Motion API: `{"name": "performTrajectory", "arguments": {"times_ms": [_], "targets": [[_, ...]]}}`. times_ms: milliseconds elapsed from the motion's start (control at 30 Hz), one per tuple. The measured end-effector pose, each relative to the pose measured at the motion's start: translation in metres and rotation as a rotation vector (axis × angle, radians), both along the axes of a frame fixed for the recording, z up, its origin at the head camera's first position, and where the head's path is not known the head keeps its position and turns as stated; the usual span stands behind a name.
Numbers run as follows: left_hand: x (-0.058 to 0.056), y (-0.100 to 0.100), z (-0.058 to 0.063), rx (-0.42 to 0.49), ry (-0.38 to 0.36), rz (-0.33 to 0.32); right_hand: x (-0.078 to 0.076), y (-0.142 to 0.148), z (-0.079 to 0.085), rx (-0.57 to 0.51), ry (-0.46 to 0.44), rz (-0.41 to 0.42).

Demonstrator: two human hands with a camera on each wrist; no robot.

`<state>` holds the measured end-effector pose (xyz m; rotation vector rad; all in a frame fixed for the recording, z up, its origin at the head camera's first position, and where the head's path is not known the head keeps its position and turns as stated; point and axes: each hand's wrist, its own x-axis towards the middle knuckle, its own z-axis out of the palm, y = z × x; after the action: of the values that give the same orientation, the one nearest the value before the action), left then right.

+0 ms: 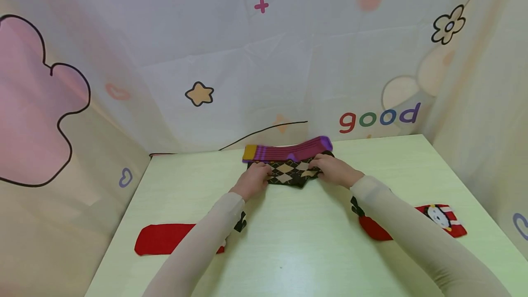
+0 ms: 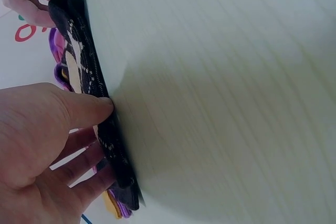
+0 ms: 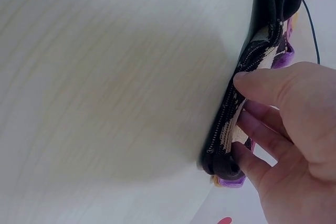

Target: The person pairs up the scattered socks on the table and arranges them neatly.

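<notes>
A black argyle sock (image 1: 285,175) with beige diamonds lies at the back of the table, heel corner toward the front. My left hand (image 1: 252,180) pinches its left end, thumb along the front edge and fingers over the top. At the right end, my right hand (image 1: 336,170) pinches the sock the same way, its thumb (image 3: 260,83) on the near edge. Right behind it lies a maroon sock (image 1: 274,153) with purple stripes and a mustard left end, partly covered by the argyle one.
A red sock (image 1: 158,239) lies at the front left, partly behind my left sleeve. Another red sock (image 1: 453,223), with a white cartoon face, is at the right under my right forearm in this view. A printed curtain (image 1: 247,68) hangs along the table's back edge.
</notes>
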<state>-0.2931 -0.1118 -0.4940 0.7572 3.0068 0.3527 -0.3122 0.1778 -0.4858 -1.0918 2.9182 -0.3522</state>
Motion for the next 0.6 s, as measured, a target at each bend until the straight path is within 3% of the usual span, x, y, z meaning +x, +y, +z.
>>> {"name": "performTrajectory", "arguments": {"times_ms": [433, 600], "targets": [[0.0012, -0.0009, 0.0009, -0.006, -0.001, 0.001, -0.0007, -0.0003, 0.0, -0.001, -0.006, 0.0], [0.0026, 0.0002, 0.0041, -0.025, -0.036, -0.01, 0.0009, -0.0011, 0.001, 0.012, -0.022, -0.001]]}}
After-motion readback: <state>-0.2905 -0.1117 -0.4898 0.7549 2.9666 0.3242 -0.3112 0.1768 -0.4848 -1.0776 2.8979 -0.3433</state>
